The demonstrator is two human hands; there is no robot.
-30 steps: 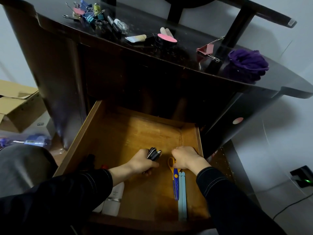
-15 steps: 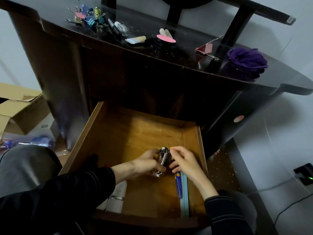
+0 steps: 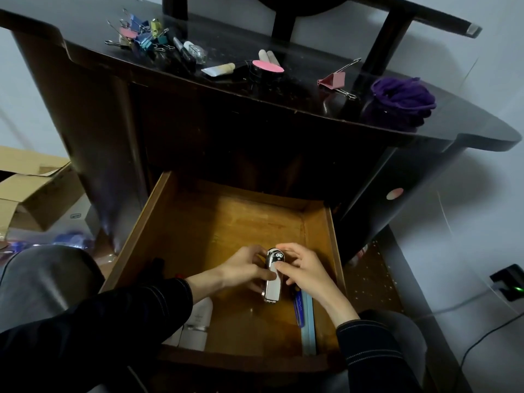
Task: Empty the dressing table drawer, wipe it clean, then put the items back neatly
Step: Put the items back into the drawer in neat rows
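In the open wooden drawer [image 3: 136, 236], smooth and amber-brown, both hands grip a small oblong metal item [image 3: 272, 282] with chrome sides and a glossy white top. The left hand [image 3: 241, 272] curls round one side and the right hand [image 3: 304, 268] pinches the other. Its long axis runs near to far, the cartoon-face end toward the drawer's back. Beyond, the dark glossy dressing table top [image 3: 283, 89] bears coloured binder clips [image 3: 139, 35] and a purple cloth [image 3: 402, 100].

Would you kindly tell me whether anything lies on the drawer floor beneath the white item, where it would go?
Nothing visible does: left hand and right hand hold the white item over bare drawer floor. The scissors lie by the right wall, a white bottle at the left front.
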